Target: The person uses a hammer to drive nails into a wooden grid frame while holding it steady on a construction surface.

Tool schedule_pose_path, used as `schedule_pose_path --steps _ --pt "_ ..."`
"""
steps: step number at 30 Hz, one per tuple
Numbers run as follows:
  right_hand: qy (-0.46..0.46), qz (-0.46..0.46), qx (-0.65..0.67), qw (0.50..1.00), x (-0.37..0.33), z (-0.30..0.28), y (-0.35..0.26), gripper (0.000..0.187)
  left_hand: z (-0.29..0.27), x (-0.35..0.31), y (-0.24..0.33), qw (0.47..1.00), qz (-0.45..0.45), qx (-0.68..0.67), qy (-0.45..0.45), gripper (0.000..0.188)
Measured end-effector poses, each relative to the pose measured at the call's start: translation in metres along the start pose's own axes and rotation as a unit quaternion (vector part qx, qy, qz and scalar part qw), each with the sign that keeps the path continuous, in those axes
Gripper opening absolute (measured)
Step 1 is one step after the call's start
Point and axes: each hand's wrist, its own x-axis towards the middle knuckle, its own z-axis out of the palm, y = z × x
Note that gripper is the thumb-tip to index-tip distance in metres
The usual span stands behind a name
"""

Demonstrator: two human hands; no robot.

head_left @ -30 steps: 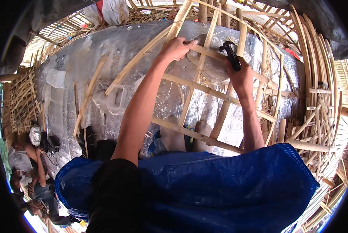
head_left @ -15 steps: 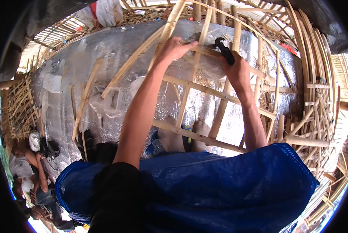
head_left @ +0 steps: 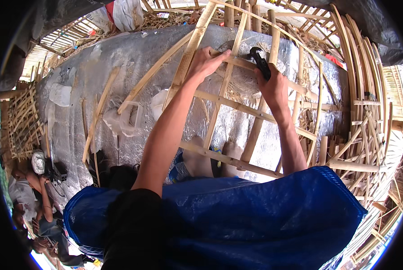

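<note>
A frame of crossed bamboo slats [head_left: 244, 108] lies before me, reaching toward my legs. My left hand [head_left: 207, 64] is closed around the left end of its upper cross slat [head_left: 243, 63], thumb and fingertips close to where an upright slat [head_left: 233, 49] crosses it. In my right hand [head_left: 273, 87] is a black hand tool [head_left: 261, 63] with a curved, hooked head; its exact kind is hard to make out. The tool's head is just above the upper cross slat, right of the crossing. Whether anything small sits between my left fingertips is hidden.
Silver foil sheeting [head_left: 93, 72] covers the surface beneath. Loose sticks [head_left: 100, 114] and a clear plastic box [head_left: 132, 118] lie to the left. Bundled bamboo strips [head_left: 361, 67] stand at the right. Blue sheeting [head_left: 255, 216] covers my lap. Another person [head_left: 30, 189] sits at the lower left.
Both hands keep their grips. My left hand is slightly lower and farther right in the picture, and the black tool's head has dropped a little toward the slat.
</note>
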Motion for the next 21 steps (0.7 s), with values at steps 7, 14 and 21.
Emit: schedule_pose_path --steps 7,14,21 --pt "0.012 -0.033 -0.008 0.999 0.000 0.004 -0.004 0.028 0.007 0.021 -0.028 0.997 0.039 0.014 0.065 0.062" --pt "0.013 -0.019 0.004 1.000 -0.002 0.001 -0.003 0.028 0.001 0.007 -0.013 1.000 0.021 -0.022 0.001 0.062" --pt "-0.024 0.062 0.084 0.994 -0.011 -0.021 -0.031 0.028 -0.003 0.008 -0.004 1.000 -0.011 0.014 0.011 0.061"
